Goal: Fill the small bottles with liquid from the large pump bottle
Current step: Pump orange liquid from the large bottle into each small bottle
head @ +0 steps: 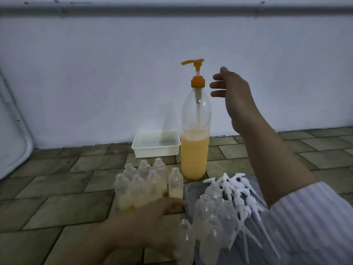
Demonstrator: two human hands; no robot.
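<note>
The large pump bottle stands upright on the tiled floor, about half full of orange-yellow liquid, its orange pump head raised with the spout pointing left. My right hand hovers just right of the pump collar, fingers straight, touching nothing. Several small clear bottles stand in a cluster left of the big bottle, each with a little yellow liquid at the bottom. My left hand lies low in front of them, blurred, its fingertips at the base of the rightmost small bottle; it holds nothing.
Empty small bottles lie on a grey mat at the right, beside a pile of white pump tops. A white tray sits behind the cluster by the wall.
</note>
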